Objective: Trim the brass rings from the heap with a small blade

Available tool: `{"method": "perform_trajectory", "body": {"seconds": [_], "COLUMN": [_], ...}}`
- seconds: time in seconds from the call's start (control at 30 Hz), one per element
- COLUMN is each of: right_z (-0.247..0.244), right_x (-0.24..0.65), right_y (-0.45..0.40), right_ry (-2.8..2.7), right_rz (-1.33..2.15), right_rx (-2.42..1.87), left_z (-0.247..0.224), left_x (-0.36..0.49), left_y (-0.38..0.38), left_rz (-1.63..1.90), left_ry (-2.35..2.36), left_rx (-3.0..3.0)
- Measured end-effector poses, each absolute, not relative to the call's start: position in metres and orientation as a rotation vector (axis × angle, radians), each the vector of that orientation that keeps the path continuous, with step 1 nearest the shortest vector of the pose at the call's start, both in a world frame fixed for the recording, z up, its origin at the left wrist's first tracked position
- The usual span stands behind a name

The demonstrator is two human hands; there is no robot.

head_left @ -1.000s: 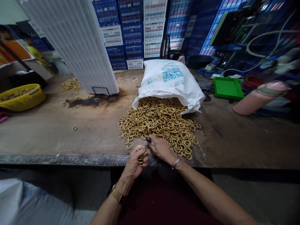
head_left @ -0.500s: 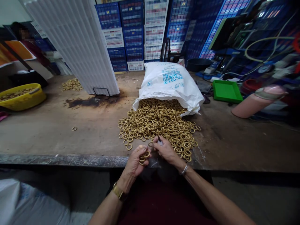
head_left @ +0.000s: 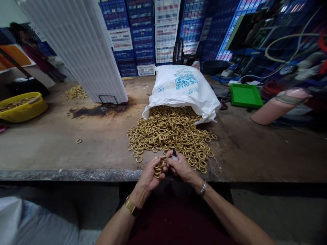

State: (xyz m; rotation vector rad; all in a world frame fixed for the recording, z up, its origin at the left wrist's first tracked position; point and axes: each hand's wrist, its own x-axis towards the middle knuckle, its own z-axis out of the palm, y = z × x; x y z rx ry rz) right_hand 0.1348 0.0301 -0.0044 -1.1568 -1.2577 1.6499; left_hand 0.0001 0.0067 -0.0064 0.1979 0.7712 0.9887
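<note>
My left hand (head_left: 149,174), closed at the table's front edge, holds several brass-coloured rings (head_left: 158,170) in its curled fingers. My right hand (head_left: 183,169) is closed around a small tool (head_left: 174,154) with a black end and a pale grey body; its working tip is hidden, so I cannot tell its kind. The fingertips of both hands meet at one ring (head_left: 162,157). Just beyond them spreads a heap of the same rings (head_left: 173,132), spilling from the open mouth of a white woven sack (head_left: 184,85) that lies on its side.
One loose ring (head_left: 79,141) lies on the table (head_left: 102,149) at left. A yellow basin (head_left: 25,108) holds more rings. White corrugated sheeting (head_left: 84,51) stands behind. To the right are a green tray (head_left: 245,96) and a pink bottle (head_left: 276,107). Stacked crates (head_left: 143,34) line the back.
My right hand has moved in to meet the left, bringing its ring up against the left fingers. The tool's black end now points more upright. The view has shifted slightly.
</note>
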Motion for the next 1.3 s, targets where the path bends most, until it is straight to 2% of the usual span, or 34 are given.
{"method": "perform_trajectory", "body": {"seconds": [0.17, 0.37, 0.6, 0.93, 1.13, 1.3], "right_z": [-0.008, -0.008, -0.008, -0.016, -0.014, -0.015], "right_x": [0.139, 0.141, 0.142, 0.152, 0.149, 0.150], "right_y": [0.032, 0.036, 0.035, 0.022, 0.019, 0.025], "right_ry": [-1.355, -1.528, -1.367, -2.241, -2.372, -2.412], "right_rz": [1.606, 1.372, 1.542, 0.747, 0.613, 0.476], "right_rx": [-1.221, -1.326, -1.363, -1.386, -1.489, -1.618], "left_z": [-0.005, -0.004, -0.003, -0.004, -0.007, 0.009], "left_x": [0.003, 0.010, 0.010, 0.015, 0.013, 0.009], "left_y": [0.004, -0.002, -0.004, -0.003, -0.005, -0.019], "left_rz": [1.025, 1.063, 1.050, 1.121, 1.139, 1.019], "left_ry": [0.797, 0.963, 0.912, 0.997, 1.061, 0.996], "left_rx": [0.313, 0.596, 0.577, 0.673, 0.714, 0.696]}}
